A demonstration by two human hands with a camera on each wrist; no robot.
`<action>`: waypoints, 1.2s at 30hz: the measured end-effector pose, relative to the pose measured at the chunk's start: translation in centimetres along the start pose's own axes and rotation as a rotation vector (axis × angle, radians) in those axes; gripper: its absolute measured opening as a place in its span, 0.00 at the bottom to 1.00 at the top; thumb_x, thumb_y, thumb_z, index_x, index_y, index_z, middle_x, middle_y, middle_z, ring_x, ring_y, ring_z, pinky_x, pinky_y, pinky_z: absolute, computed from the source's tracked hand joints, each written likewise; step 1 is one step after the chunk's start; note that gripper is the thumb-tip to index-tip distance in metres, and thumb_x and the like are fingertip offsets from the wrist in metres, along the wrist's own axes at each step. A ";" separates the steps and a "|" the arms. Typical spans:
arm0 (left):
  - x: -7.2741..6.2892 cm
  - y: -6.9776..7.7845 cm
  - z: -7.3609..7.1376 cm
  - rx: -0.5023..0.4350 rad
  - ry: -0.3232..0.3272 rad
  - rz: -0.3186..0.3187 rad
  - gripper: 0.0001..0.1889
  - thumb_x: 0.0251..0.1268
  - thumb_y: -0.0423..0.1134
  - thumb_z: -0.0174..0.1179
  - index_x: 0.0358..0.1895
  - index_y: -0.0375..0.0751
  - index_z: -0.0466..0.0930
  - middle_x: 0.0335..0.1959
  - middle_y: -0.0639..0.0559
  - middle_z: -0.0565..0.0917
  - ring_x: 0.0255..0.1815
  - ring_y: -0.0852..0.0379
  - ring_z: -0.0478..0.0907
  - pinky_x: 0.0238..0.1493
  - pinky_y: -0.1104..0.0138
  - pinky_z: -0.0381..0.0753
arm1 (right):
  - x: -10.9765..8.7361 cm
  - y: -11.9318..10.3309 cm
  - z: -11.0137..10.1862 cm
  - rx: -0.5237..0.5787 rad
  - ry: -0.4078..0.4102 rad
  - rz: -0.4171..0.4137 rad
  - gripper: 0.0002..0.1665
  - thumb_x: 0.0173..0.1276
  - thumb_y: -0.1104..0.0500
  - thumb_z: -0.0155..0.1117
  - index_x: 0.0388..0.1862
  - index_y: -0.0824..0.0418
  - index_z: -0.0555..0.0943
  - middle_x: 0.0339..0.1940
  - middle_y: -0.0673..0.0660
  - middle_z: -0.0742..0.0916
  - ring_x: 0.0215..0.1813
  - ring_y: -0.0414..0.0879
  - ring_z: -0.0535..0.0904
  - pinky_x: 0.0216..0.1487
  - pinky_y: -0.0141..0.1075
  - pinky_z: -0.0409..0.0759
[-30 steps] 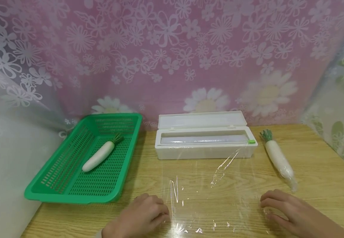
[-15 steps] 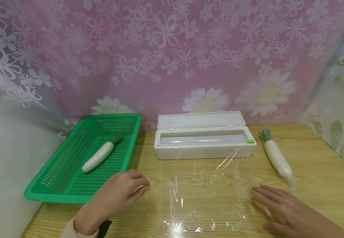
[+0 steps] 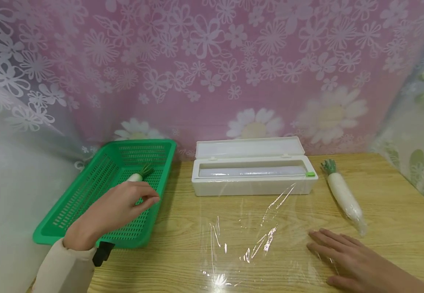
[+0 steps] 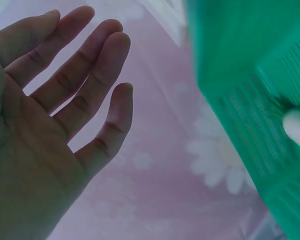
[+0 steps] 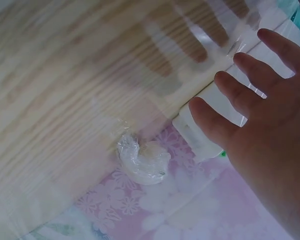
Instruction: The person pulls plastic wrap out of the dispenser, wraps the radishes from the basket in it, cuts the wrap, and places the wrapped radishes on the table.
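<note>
My left hand hovers over the green basket, its fingers relaxed and holding nothing. Partly hidden behind it lies a white radish with green stalks; the left wrist view shows that radish at the right edge. A sheet of cling film stretches from the white dispenser box toward me over the wooden table. At the sheet's right side is my right hand, fingers spread and straight. Whether it touches the film is hard to tell. Beyond it lies another radish, wrapped in film.
The dispenser's lid stands raised at the back, with the film roll inside. A green slider sits at its right end. Flowered curtains hang behind the table and on both sides.
My left hand has left the film's near left corner and moved left and forward over the basket. My right hand has shifted slightly left and its fingers have straightened.
</note>
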State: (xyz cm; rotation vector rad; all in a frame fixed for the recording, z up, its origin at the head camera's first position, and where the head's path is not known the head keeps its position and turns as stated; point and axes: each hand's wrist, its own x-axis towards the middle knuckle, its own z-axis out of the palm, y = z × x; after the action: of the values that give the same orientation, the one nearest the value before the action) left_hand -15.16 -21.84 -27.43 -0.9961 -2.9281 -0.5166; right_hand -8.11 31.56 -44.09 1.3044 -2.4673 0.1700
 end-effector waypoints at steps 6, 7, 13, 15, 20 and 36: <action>0.5 -3.4 -1.0 -0.035 -0.041 -0.072 0.08 0.77 0.35 0.58 0.45 0.42 0.88 0.36 0.58 0.83 0.36 0.61 0.77 0.43 0.59 0.80 | -0.2 0.1 0.1 0.020 -0.016 -0.001 0.54 0.60 0.44 0.76 0.80 0.56 0.63 0.84 0.46 0.53 0.82 0.36 0.40 0.74 0.24 0.35; 0.5 -3.9 -1.2 -0.043 -0.049 -0.089 0.08 0.77 0.35 0.58 0.44 0.42 0.87 0.36 0.58 0.83 0.35 0.61 0.77 0.42 0.59 0.80 | -0.2 0.1 0.1 0.021 -0.018 -0.003 0.54 0.60 0.44 0.76 0.81 0.56 0.62 0.84 0.46 0.52 0.82 0.36 0.40 0.74 0.24 0.35; 0.7 -6.8 -1.8 -0.064 -0.077 -0.161 0.13 0.78 0.35 0.56 0.53 0.31 0.85 0.47 0.43 0.87 0.45 0.50 0.83 0.48 0.51 0.81 | -0.2 0.3 0.3 0.054 -0.027 -0.012 0.56 0.63 0.43 0.74 0.83 0.55 0.57 0.85 0.45 0.49 0.82 0.36 0.38 0.73 0.21 0.36; 0.8 -7.5 -1.9 -0.068 -0.080 -0.168 0.14 0.78 0.36 0.55 0.54 0.28 0.84 0.49 0.39 0.86 0.49 0.45 0.83 0.50 0.48 0.81 | -0.2 0.3 0.4 0.067 -0.030 -0.013 0.56 0.64 0.43 0.73 0.83 0.54 0.56 0.85 0.45 0.48 0.82 0.36 0.37 0.72 0.21 0.36; 1.1 -8.9 -1.5 -0.073 -0.100 -0.203 0.16 0.79 0.36 0.55 0.55 0.26 0.83 0.49 0.37 0.86 0.50 0.39 0.82 0.49 0.46 0.81 | -0.3 0.2 0.7 0.060 -0.014 -0.022 0.55 0.65 0.42 0.72 0.83 0.55 0.56 0.85 0.46 0.50 0.82 0.37 0.38 0.73 0.22 0.37; 1.9 -11.5 -0.9 -0.077 -0.228 -0.288 0.18 0.78 0.37 0.54 0.60 0.25 0.78 0.49 0.33 0.83 0.50 0.35 0.80 0.49 0.43 0.79 | -1.2 -0.1 1.6 0.134 -0.055 0.058 0.60 0.63 0.51 0.75 0.85 0.54 0.49 0.85 0.46 0.44 0.82 0.36 0.32 0.70 0.22 0.28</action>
State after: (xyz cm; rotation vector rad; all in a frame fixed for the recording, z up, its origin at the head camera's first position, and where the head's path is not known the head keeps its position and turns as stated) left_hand -23.65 -29.58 -29.85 -0.6817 -3.3042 -0.5588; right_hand -7.79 31.98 -46.03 1.3081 -2.5805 0.3234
